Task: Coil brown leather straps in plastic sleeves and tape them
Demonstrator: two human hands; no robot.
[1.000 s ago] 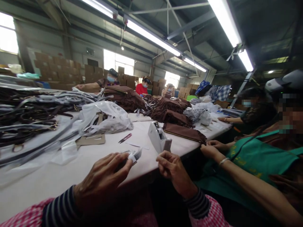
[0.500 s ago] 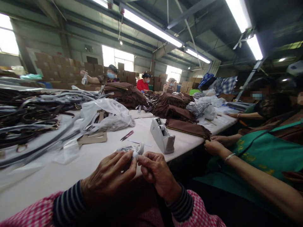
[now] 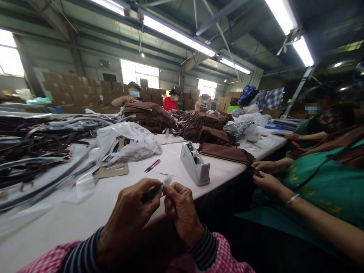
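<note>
My left hand is closed round a small dark bundle, perhaps a rolled strap, mostly hidden by the fingers. Whitish wrapping shows at the bundle's far end. Thumb and fingertips of my right hand pinch the wrapping's near edge, touching the left fingers. Both hands are held above the table's front edge. Just beyond them stands a grey tape dispenser, and a pair of thread snips lies to its left beside a slip of white paper.
Dark and grey straps are heaped at left, beside a clear plastic bag and flat cardboard. Brown fringed bags are piled beyond the dispenser. At right, a co-worker's hands work close to the table edge. Other people sit across.
My hands have turned the bundle, so its dark side now shows and less of the whitish wrapping. My right hand has shifted slightly left. The co-worker's hands at right have moved slightly right.
</note>
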